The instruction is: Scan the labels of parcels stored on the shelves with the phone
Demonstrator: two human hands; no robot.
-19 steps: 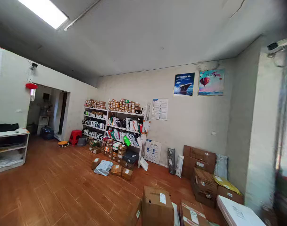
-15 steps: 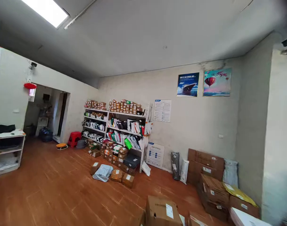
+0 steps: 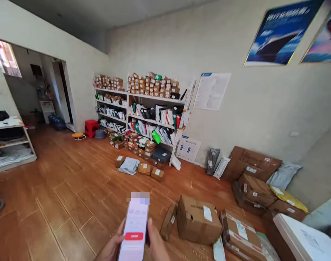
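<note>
A smartphone (image 3: 134, 226) stands upright at the bottom middle of the head view. Its lit screen has a red bar and a row of timer digits, with the top edge blurred out. My left hand (image 3: 113, 242) grips the phone's left side, its thumb near the red bar. My right hand (image 3: 156, 241) closes on the right side, thumb along the edge. The fingers behind the phone are hidden. Just right of my right hand, a narrow carton (image 3: 168, 222) and a large brown carton (image 3: 199, 221) sit on the floor.
White shelves (image 3: 154, 96) full of small boxes and bagged parcels line the back wall. Parcels lie before them, including a pale bag (image 3: 129, 165). A taped carton (image 3: 243, 235) and a white box (image 3: 309, 235) stand at right. A red stool (image 3: 91, 128) is near the doorway.
The view has tilted down and moved closer to the shelves. Both hands and the phone they hold have come into view at the bottom. More of the floor cartons now shows.
</note>
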